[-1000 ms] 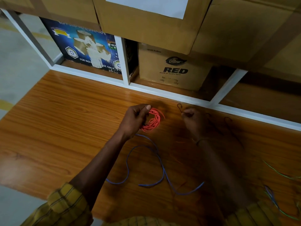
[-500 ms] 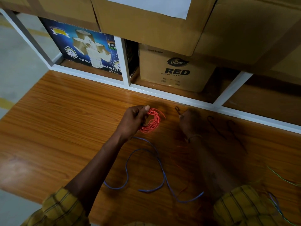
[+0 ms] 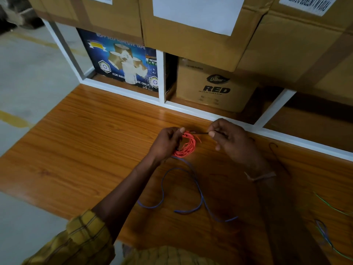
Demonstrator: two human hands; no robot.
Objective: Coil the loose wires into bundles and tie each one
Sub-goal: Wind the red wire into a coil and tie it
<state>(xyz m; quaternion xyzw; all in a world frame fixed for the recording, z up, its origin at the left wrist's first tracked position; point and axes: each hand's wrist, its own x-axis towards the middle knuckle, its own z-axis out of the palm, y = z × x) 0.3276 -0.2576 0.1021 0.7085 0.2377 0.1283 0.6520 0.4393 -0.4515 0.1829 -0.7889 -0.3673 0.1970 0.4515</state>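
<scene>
A coiled bundle of orange-red wire (image 3: 186, 147) is held upright above the wooden table (image 3: 86, 150) by my left hand (image 3: 166, 143), whose fingers grip its left side. My right hand (image 3: 229, 138) pinches a thin black tie (image 3: 200, 133) between thumb and forefinger, its free end pointing at the top of the coil. A loose blue wire (image 3: 198, 190) snakes over the table just below the coil.
More loose green and blue wires (image 3: 324, 232) lie at the table's right edge. Thin dark ties (image 3: 273, 148) rest near the white shelf frame (image 3: 191, 109). Cardboard boxes (image 3: 214, 87) fill the shelf behind. Concrete floor lies to the left.
My right hand has moved left toward the coil, bringing the black tie level to its top. The left hand keeps holding the orange-red coil in about the same place.
</scene>
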